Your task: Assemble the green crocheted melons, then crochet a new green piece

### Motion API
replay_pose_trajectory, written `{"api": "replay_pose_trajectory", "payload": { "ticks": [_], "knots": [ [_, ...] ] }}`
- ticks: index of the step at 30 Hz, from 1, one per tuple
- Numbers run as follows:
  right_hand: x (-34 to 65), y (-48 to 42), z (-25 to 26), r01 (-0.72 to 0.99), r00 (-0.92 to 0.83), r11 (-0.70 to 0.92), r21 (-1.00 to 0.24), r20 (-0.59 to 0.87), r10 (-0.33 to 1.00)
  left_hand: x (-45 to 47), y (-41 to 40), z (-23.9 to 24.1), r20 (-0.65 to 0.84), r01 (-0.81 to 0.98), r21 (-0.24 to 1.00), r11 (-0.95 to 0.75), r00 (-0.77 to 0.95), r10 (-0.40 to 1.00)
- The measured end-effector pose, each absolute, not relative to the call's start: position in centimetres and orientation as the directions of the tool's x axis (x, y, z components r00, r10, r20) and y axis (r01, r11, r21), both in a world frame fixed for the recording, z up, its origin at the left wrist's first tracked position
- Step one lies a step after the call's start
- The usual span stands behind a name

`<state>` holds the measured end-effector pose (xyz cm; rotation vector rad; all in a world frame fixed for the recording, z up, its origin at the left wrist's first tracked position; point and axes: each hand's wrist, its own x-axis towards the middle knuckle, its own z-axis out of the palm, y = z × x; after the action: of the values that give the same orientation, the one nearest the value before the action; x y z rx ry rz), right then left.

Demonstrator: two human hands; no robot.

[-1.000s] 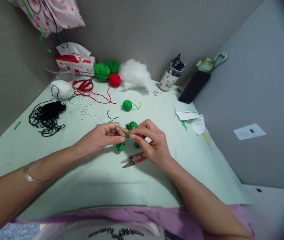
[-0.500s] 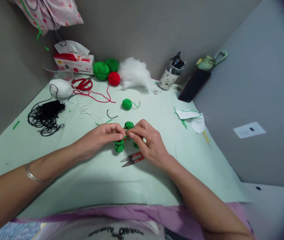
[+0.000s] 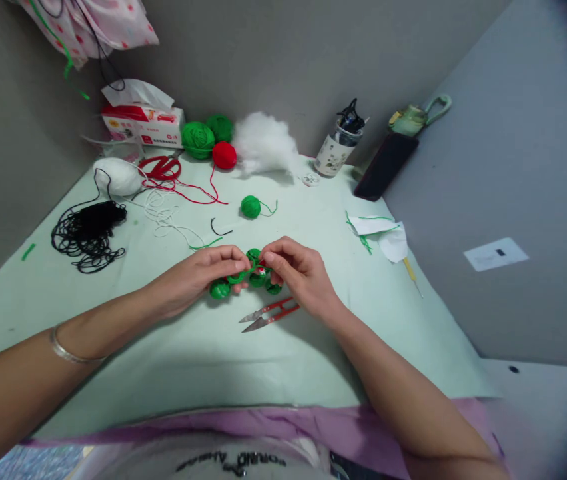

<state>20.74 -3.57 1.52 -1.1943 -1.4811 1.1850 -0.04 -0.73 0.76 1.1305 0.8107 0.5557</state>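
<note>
A: What bears the whole arrangement?
B: A pale green tabletop (image 3: 203,373), bounded by grey walls. Both forearms cross its near edge; a silvery bangle (image 3: 70,355) encircles the left wrist.

A: And the hands?
B: They meet near the middle. The left hand (image 3: 212,272) has thumb and forefinger closed on a green piece (image 3: 257,280), its remaining fingers curled beneath. The right hand (image 3: 297,272) pinches a green strand (image 3: 254,268) between thumb and forefinger. Exactly where the strand joins the piece cannot be told, the fingers covering it.

A: Which larger articles stand behind?
B: A tissue pack (image 3: 146,127) at the left rear, then white fluffy fibre (image 3: 266,143), with a labelled jar (image 3: 332,157) farther right. Loosely tangled black yarn (image 3: 96,227) lies at the left.

A: Describe the green piece.
B: It lies between the two hands: rounded lobes, with touches of red. Whether it rests on the surface or is lifted cannot be told.

A: The smaller items?
B: Red-handled snips (image 3: 269,319) lie just nearer the wearer than the piece, blades parted and directed left. Beyond the hands sit a small green ball (image 3: 250,207), its tail trailing right, and, smallest, a curved black thread (image 3: 218,231).
</note>
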Motion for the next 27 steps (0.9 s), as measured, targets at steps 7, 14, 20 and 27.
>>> {"api": "replay_pose_trajectory", "payload": {
  "ticks": [7, 14, 20, 27],
  "knots": [
    [20.6, -3.5, 1.7, 0.028, -0.253, -0.037, -0.999, -0.043, 0.967, -0.3, -0.9, 0.3, -0.241, 0.13, 0.97, 0.205, 0.626, 0.742],
    [20.7, -3.5, 1.3, 0.135, -0.349, 0.027, -0.99, -0.022, 0.937, 0.1, -1.0, 0.2, -0.224, 0.036, 0.966, 0.254, 0.599, 0.769],
    [20.7, -3.7, 1.7, 0.376, -0.052, 0.271, -0.886, 0.271, 0.961, 0.5, -1.1, 0.7, -0.286, -0.151, 0.914, 0.375, 0.415, 0.864],
    [19.3, -4.4, 1.0, 0.334, -0.214, 0.131, -0.933, 0.06, 0.975, 1.0, -1.8, 0.1, -0.23, -0.209, 0.922, 0.325, 0.381, 0.896]
  ]
}}
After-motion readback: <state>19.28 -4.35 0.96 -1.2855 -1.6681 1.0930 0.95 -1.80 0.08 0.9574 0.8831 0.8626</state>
